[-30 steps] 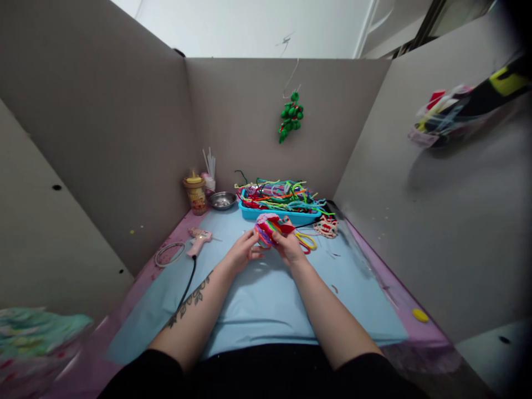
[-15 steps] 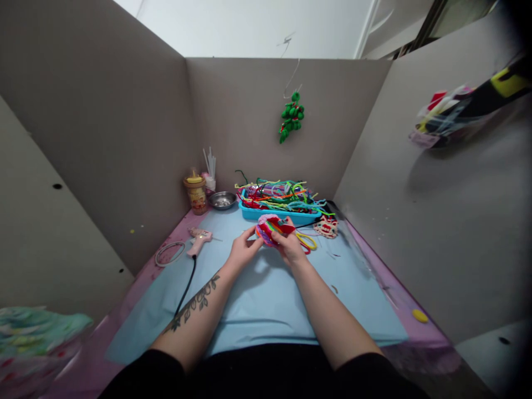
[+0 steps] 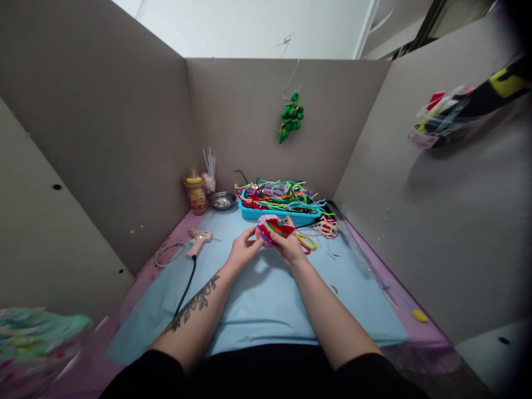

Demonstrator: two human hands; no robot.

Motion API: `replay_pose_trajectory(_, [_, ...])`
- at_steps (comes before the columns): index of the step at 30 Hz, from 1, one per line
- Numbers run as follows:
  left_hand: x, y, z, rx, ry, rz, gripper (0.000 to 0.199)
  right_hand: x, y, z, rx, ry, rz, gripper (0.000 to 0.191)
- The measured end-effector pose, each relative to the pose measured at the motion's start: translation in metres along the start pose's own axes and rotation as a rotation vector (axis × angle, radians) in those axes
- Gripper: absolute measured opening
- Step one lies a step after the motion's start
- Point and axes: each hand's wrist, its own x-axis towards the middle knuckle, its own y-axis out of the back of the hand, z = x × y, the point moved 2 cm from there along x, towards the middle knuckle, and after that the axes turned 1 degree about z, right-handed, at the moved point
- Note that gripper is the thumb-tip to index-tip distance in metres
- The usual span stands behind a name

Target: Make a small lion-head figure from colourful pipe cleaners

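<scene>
A small multicoloured piece of yarn work (image 3: pixel 271 226), with pink, red, yellow and purple bands, is held between both hands above the blue cloth. My left hand (image 3: pixel 245 246) pinches its left edge with thumb and fingers. On the other side, my right hand (image 3: pixel 291 246) grips the right part, its thumb across the front. Yellow and red strands (image 3: pixel 306 241) show just right of my right hand; whether they join the piece I cannot tell. Behind the hands stands a blue tray (image 3: pixel 278 215) heaped with colourful strands (image 3: pixel 286 194).
At left lie a pink glue gun (image 3: pixel 200 241) with a black cord and a coiled pale cable (image 3: pixel 163 255). A metal bowl (image 3: pixel 223 200) and a lidded cup (image 3: pixel 196 194) stand behind. A red-and-white yarn piece (image 3: pixel 326 227) lies right of the tray. Grey partitions (image 3: pixel 257 122) enclose the table.
</scene>
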Motion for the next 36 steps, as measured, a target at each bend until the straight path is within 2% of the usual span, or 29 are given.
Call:
replay_pose_trajectory(11, [-0.001,-0.0003,0.0017,-0.01,0.026,-0.002,0.053,0.0031,0.0035,0.003,-0.093,0.053,-0.02,0.117])
replay_pose_trajectory(23, [-0.0039,-0.0005,0.0066,0.001,0.037,0.017,0.043,0.001,0.0035,-0.001,-0.194,0.118,-0.058,0.118])
replay_pose_trajectory(36, [-0.0039,0.0004,0.0053,-0.026,0.078,0.001,0.048,0.0002,0.003,-0.0019,-0.224,0.117,-0.074,0.116])
